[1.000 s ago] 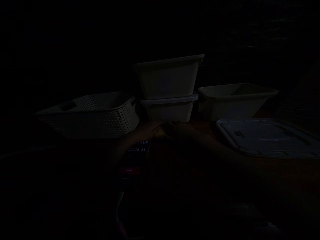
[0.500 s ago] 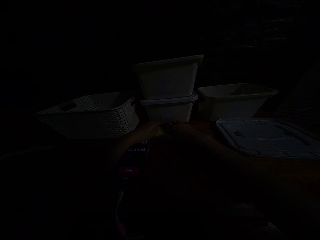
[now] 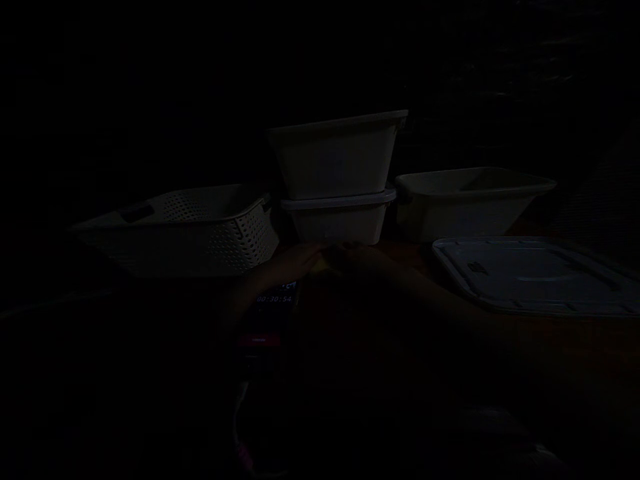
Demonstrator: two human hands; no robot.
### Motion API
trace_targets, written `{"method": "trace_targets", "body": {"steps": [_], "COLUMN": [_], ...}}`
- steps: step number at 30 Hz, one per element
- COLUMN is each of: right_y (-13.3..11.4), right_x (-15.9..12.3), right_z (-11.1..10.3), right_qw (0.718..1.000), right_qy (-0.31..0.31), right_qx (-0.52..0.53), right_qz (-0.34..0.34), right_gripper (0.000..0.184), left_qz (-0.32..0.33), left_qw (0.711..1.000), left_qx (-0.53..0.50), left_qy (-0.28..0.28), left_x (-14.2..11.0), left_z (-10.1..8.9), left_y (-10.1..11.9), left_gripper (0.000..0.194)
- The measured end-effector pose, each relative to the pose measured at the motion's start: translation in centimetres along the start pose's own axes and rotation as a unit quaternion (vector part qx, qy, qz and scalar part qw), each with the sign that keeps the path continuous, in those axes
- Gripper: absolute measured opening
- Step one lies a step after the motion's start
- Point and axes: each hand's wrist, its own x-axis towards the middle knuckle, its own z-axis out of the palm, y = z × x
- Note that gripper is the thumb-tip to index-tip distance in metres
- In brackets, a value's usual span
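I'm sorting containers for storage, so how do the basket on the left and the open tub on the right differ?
The basket has many small holes in its walls; the tub looks solid-walled. The basket also spans more of the picture than the tub. Both are pale, open-topped and upright.

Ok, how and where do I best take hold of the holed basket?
I'd take the basket by its end slots, one hand at each. It stands upright, one slot high in the left end, what looks like another high in the right. Come from outside on the left; on the right, probably from above, since the gap to the tub stack looks narrow.
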Motion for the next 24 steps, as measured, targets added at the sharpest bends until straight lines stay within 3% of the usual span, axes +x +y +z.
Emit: {"method": "trace_targets", "body": {"steps": [17, 24], "right_y": [0.31, -0.15], "right_x": [0.07, -0.06], "right_z": [0.50, -0.19], "right_qw": [1.000, 1.000], "right_qy": [0.015, -0.007], "right_qx": [0.008, -0.009], "right_qz": [-0.002, 0.011], "right_gripper": [0.061, 0.060], "left_qz": [0.010, 0.000], "left_qw": [1.000, 1.000], "left_qx": [0.012, 0.015], "left_qy": [0.001, -0.001], "left_x": [-0.01, 0.01], "left_z": [0.20, 0.17], "left_y": [-0.50, -0.36], "left_gripper": [0.042, 0.041]}}
